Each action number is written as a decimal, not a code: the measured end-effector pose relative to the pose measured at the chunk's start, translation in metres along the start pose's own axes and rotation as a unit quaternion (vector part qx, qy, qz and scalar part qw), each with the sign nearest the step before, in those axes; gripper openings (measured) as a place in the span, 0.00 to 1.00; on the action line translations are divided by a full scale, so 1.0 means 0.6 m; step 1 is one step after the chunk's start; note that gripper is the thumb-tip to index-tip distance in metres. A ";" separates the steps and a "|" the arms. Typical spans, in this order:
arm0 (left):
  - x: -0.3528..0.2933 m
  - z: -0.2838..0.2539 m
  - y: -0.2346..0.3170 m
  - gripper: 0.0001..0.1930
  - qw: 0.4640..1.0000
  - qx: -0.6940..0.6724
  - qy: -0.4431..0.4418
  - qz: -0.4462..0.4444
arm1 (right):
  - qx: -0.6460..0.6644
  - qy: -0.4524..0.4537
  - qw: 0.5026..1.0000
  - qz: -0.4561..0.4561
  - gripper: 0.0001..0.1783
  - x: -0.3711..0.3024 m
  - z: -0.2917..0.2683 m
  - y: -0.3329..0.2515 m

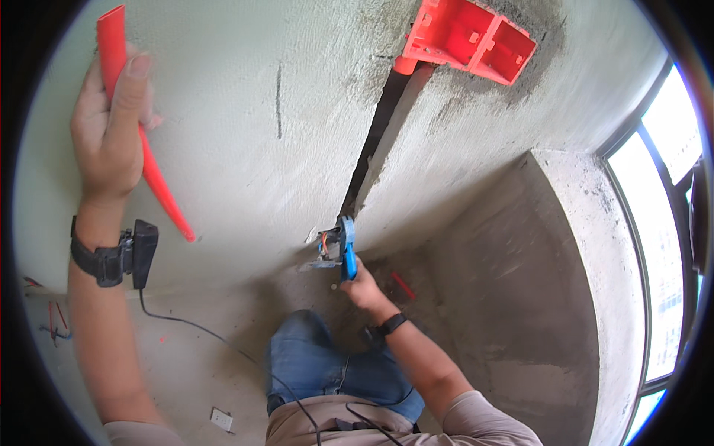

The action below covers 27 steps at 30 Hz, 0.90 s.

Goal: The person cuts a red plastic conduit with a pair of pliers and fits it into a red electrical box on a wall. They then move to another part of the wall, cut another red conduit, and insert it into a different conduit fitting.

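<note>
My left hand (111,134) is raised at the upper left, its fingers wrapped round a length of red plastic conduit pipe (165,192). The pipe slants down to the right, apart from the wall. Low in the middle, my right hand (362,288) grips the handle of a blue pipe cutter (348,256). The cutter's head is beside a wall box opening (327,247) with orange and blue wires; whether they touch I cannot tell. Above it a chased groove (379,137) runs up the wall to a red double junction box (472,37).
A short red pipe piece (402,285) lies on the floor beyond my right hand. A white socket plate (222,419) is at the lower left, with loose wires (56,323) at the far left. On the right are a concrete ledge (573,223) and a window (662,245). A cable (223,343) trails from my left wrist.
</note>
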<state>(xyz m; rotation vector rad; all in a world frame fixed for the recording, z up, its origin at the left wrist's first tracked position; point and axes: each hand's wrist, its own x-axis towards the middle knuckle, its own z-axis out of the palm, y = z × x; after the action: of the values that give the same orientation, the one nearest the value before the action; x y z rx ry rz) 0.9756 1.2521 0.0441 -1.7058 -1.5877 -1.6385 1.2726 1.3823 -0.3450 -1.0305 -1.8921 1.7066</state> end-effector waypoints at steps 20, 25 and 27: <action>-0.002 -0.022 -0.010 0.14 0.982 0.184 -0.035 0.031 | 0.058 0.034 0.998 -0.003 0.38 0.031 0.041 0.040; -0.037 -0.089 -0.056 0.20 0.983 0.179 -0.014 0.025 | 0.066 0.060 0.996 0.006 0.34 0.034 0.057 0.047; -0.036 -0.103 -0.063 0.19 0.986 0.153 -0.072 0.002 | 0.050 0.082 0.995 -0.013 0.29 0.040 0.061 0.056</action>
<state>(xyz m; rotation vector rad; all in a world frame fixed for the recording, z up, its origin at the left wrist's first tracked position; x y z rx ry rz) 0.9183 1.2050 0.0279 -1.6909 -1.7909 -1.2158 1.2395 1.3744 -0.3883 -1.0675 -1.6932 1.6300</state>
